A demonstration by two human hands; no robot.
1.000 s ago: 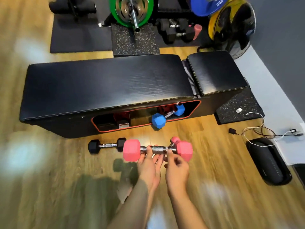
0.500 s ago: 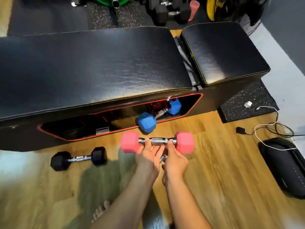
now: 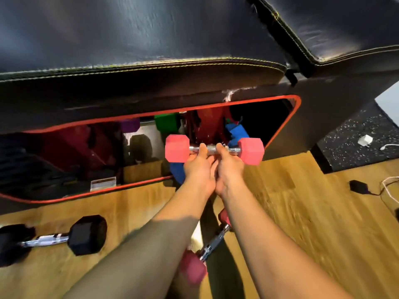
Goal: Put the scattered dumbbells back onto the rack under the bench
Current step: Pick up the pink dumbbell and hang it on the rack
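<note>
Bench opening closer than before | my left hand (image 3: 197, 167) and right hand (image 3: 228, 167) clamp pink dumbbell (image 3: 213, 151) at red rim (image 3: 280, 134); dark gap beyond-right | floor: one black dumbbell (image 3: 54, 239), one pink behind.

Head cam, looking fwd and down, close to bench (image 3: 151, 39) opening, floor (image 3: 302, 212) below

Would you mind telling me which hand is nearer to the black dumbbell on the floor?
Left. The left hand grips the pink dumbbell on the side toward the black dumbbell; the right hand, beside it, is farther away.
</note>
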